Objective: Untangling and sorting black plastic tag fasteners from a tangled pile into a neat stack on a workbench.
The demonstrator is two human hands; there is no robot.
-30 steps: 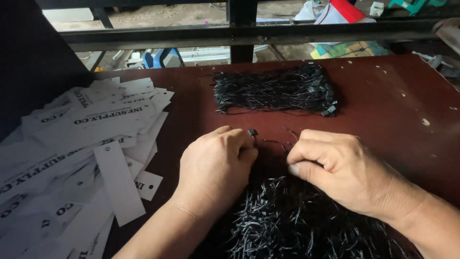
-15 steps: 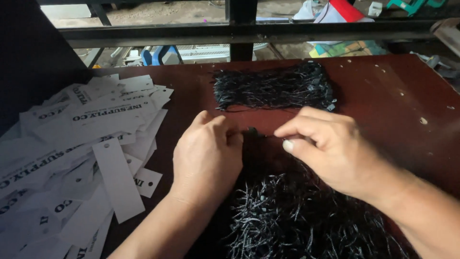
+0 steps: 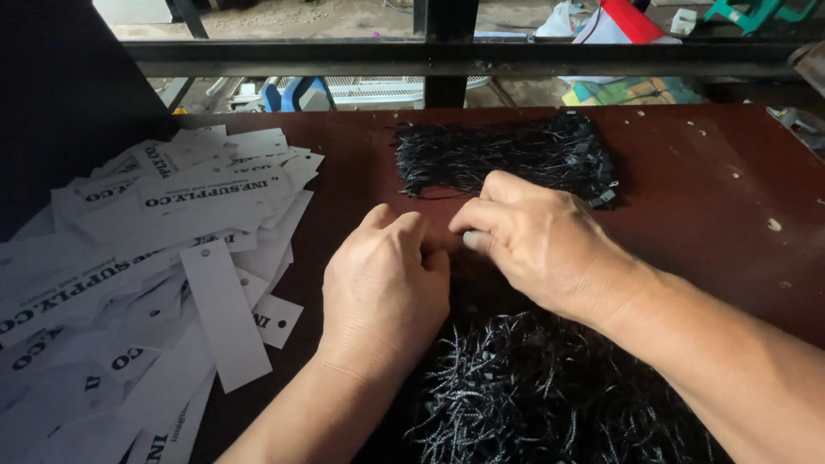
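My left hand (image 3: pixel 382 288) and my right hand (image 3: pixel 537 241) meet fingertip to fingertip over the dark red table (image 3: pixel 705 215), fingers curled together. What they pinch between them is hidden; earlier it looked like a thin black string with a small clasp. A loose heap of black strings (image 3: pixel 533 395) lies right under and in front of both hands. A tidier bundle of black strings (image 3: pixel 507 155) lies just beyond my right hand's knuckles.
A big spread of white paper tags with black print (image 3: pixel 129 283) covers the table's left side, one long tag (image 3: pixel 225 314) close to my left wrist. A dark metal rail (image 3: pixel 447 58) runs along the far edge, with clutter on the ground beyond.
Both hands slid forward toward the far bundle and closed together. The small black clasp and thin string seen between the fingers a second ago are now covered.
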